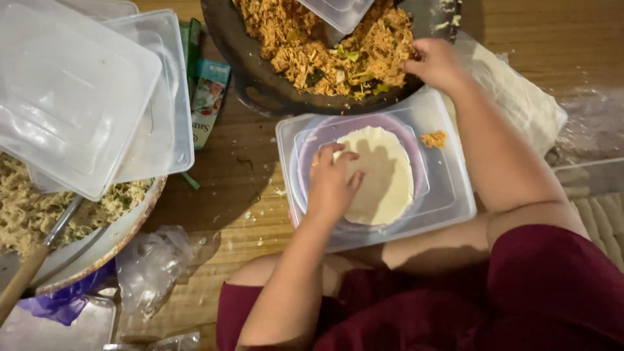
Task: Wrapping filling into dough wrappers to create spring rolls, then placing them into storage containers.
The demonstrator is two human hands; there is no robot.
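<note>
left hand (333, 182) fingers curled, pressing near edge of round dough wrapper (380, 175) on clear lid (448, 188). right hand (434, 63) pinched closed in shredded filling (325, 45) inside dark pan (260, 84), beyond wrapper; grasp contents unclear. small filling clump (434, 138) between right hand and wrapper.

Your left hand (331, 182) sits on dough round (377, 174), over clear lid (448, 195). Your right hand (434, 63) at rim of dark pan (260, 84), just beyond lid; narrow gap between lid and pan. Left flank blocked: stacked clear containers (84, 97), green packet (208, 97), noodle bowl (130, 227). Bare wood strip left of lid open to you. Crumpled plastic bag (153, 266) near your knee.
</note>
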